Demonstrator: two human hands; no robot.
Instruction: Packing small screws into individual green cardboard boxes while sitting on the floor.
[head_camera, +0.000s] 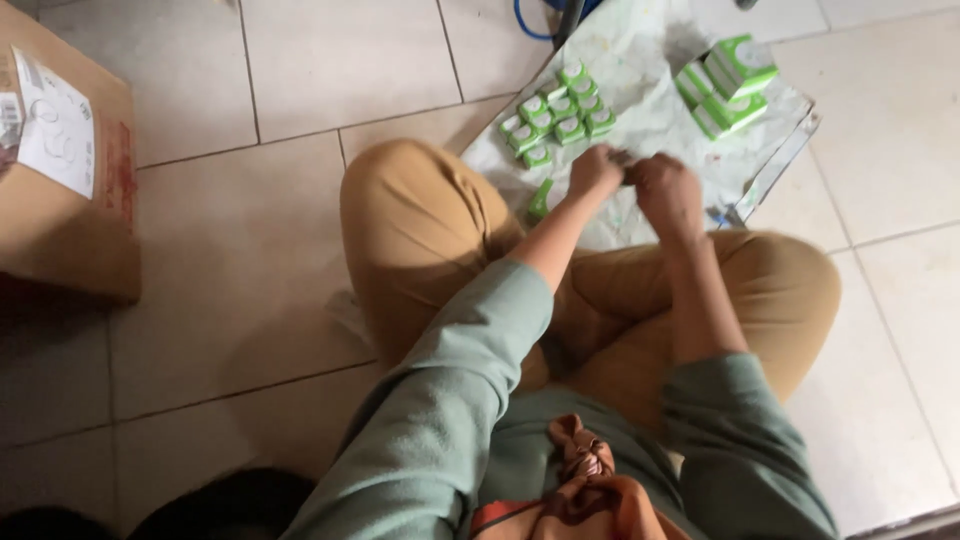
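Observation:
I sit cross-legged on a tiled floor in tan trousers and a grey-green top. My left hand (595, 168) and my right hand (665, 190) are closed close together over a pale sheet (640, 70) spread on the floor; what they pinch between them is hidden. A cluster of several small green-and-white boxes (558, 112) stands just beyond my left hand. One small green piece (540, 200) lies by my left wrist. A stack of larger green-and-white boxes (730, 85) stands beyond my right hand.
A brown cardboard carton (60, 180) with a white label sits at the far left. A blue cable (530, 22) loops at the top. My knees (400, 200) flank the sheet. An orange-brown cloth bundle (585, 480) rests at my chest.

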